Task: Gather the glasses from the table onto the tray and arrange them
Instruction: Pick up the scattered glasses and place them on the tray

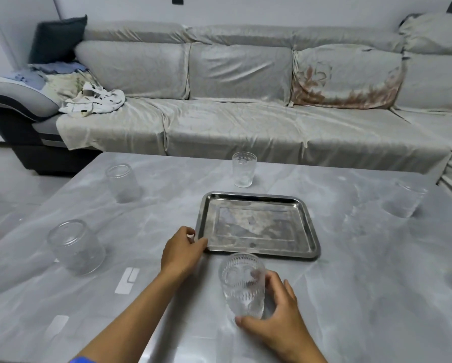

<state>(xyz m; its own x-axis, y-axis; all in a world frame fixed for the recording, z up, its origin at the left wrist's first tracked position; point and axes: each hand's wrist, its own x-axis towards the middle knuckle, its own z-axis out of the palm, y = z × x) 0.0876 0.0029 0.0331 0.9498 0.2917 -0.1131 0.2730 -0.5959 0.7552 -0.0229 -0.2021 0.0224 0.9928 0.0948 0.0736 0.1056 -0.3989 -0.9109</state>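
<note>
Your right hand (274, 310) is wrapped around the nearest embossed glass (242, 284), thumb low at its base and fingers curled round the far side; the glass stands upright on the table (363, 271), just short of the tray's near edge. Your left hand (180, 251) has its fingers closed on the near left corner of the steel tray (310, 226), pinching the rim. The tray is bare, so none of the glasses has been gathered yet.

Further out, four more glasses wait on the table: a second embossed glass (243, 169) upright just beyond the tray's far edge, a frosted glass (122, 183) at far left, a wide glass (75, 247) at near left, and one glass (403, 201) well off to the right, close to the table's edge.

What could go wrong, as I judge it: your grip sits low on a tall tumbler, so a quick lift may tip it forward against the tray rim. The glossy tabletop and polished tray look slick, and the tray may slide if your left hand lets go as the glass lands. The right-hand glass near the edge could be knocked off by a careless reach. Clear glass on pale marble is easy to misjudge.

No brand, label or readable writing shows on anything here.
</note>
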